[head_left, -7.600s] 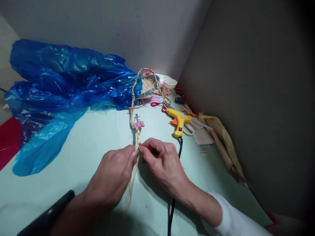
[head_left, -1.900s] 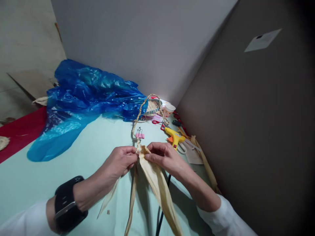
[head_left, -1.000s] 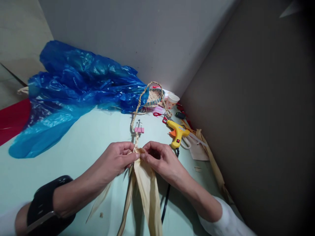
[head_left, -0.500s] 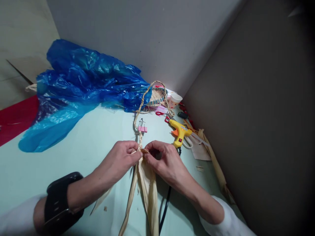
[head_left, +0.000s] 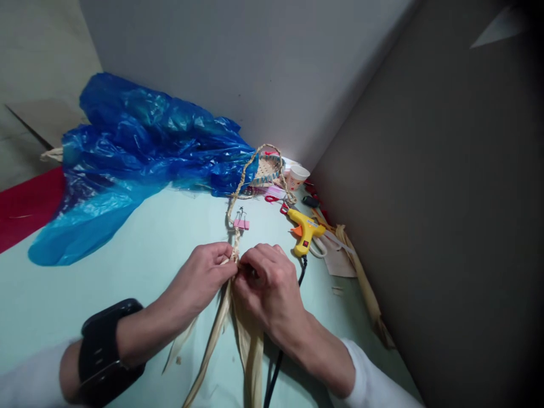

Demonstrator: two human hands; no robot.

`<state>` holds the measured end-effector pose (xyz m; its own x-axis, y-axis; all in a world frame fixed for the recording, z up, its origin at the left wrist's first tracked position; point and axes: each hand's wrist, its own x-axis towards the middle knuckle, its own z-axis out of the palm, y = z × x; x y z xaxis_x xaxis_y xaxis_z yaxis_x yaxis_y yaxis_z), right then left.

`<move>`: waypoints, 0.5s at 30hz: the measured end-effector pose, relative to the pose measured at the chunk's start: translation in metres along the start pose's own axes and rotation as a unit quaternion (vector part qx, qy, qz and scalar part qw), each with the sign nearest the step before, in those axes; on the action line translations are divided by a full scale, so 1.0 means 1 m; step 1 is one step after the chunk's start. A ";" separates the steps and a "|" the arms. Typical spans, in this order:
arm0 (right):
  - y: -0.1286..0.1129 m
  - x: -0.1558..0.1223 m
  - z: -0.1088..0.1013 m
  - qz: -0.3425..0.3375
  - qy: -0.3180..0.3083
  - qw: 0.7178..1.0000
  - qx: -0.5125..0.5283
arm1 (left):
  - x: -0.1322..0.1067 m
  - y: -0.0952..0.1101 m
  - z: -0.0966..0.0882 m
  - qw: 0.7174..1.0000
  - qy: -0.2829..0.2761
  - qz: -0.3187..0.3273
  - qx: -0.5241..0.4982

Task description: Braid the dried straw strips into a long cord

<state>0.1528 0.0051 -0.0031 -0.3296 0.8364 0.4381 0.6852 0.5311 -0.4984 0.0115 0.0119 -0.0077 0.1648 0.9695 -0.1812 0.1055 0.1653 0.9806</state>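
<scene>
A thin braided cord (head_left: 242, 178) of dried husk curves over the table and passes through a pink binder clip (head_left: 241, 224). Just below the clip, my left hand (head_left: 208, 269) pinches the braid between thumb and fingers. Close against it on the right, my right hand (head_left: 267, 283) has its fingers closed on one of the husk strips at the braid's lower end; the fingertips partly hide the spot. Loose pale husk strips (head_left: 250, 354) hang from there toward me, one narrow and twisted, another broad and flat.
A yellow glue gun (head_left: 306, 231) lies to the right, its black cable (head_left: 274, 374) running toward me. Behind are a paper cup (head_left: 298, 177), red-handled scissors (head_left: 272, 198) and a large blue plastic bag (head_left: 157, 136). A rolled husk (head_left: 365, 289) lies along the right wall.
My right hand has turned over and moved left, its knuckles now covering the top of the broad strip. My left hand keeps its pinch. The view has shifted slightly.
</scene>
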 end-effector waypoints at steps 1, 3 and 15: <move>-0.001 0.001 0.000 0.023 -0.001 0.999 0.023 | 0.000 -0.001 0.000 1.000 -0.001 -0.004 -0.007; -0.003 0.004 -0.001 0.109 -0.021 0.988 0.110 | 0.002 -0.004 -0.001 1.000 -0.005 -0.005 -0.019; 0.001 -0.006 -0.063 0.130 -0.126 0.908 0.378 | 0.008 -0.011 0.001 0.998 -0.004 0.007 -0.054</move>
<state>0.1964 -0.0078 0.0409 -0.4246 0.9005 0.0940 0.1508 0.1727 -0.9734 0.0125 0.0176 -0.0198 0.1744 0.9703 -0.1674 -0.0039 0.1707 0.9853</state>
